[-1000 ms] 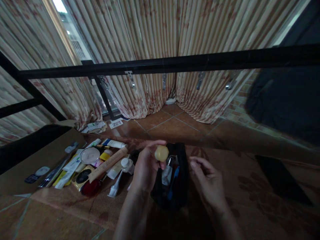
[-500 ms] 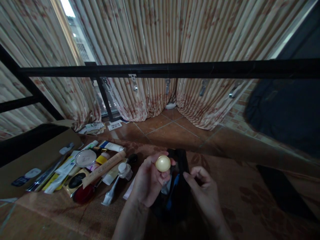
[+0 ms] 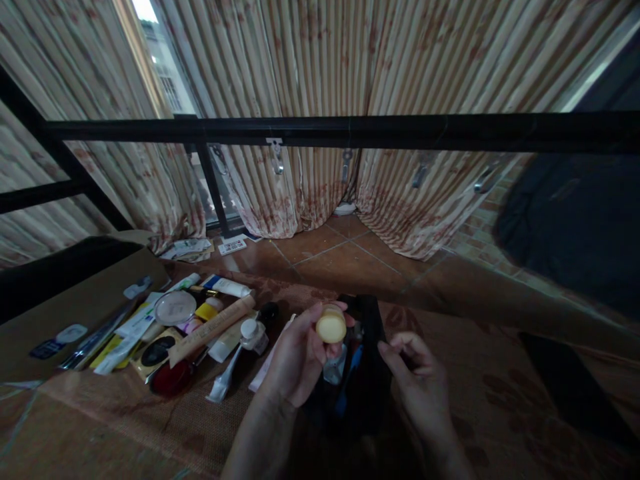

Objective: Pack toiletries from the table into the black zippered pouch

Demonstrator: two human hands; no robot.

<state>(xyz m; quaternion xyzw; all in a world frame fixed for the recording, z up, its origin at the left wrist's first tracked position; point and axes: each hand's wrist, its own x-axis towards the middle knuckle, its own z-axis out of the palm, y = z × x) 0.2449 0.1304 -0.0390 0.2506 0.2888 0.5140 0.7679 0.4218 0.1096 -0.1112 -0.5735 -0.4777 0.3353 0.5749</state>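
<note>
A small round yellowish jar (image 3: 331, 327) rests in my left hand (image 3: 296, 357), gripped by the fingers. Below and beyond it lies a dark pouch (image 3: 370, 373), with a blue-handled item (image 3: 354, 363) and a clear wrapped piece (image 3: 334, 368) showing inside. My right hand (image 3: 417, 373) pinches the pouch's right edge between thumb and bent fingers. Left of my left hand are a white-capped bottle (image 3: 253, 335), a brush-like applicator (image 3: 223, 381) and a pale pink tube (image 3: 265, 373), partly covered by the hand.
Several tubes, compacts and a long beige tube (image 3: 213, 328) are spread over the brown cloth (image 3: 200, 427) at left, beside a cardboard box (image 3: 105, 300). A flat black piece (image 3: 570, 380) lies at right. A black metal rail (image 3: 320, 132) crosses in front of striped curtains (image 3: 310, 60).
The jar has tilted in my left hand, so its side and rim show more. The camera view has shifted slightly; my right hand stays at the pouch's edge.
</note>
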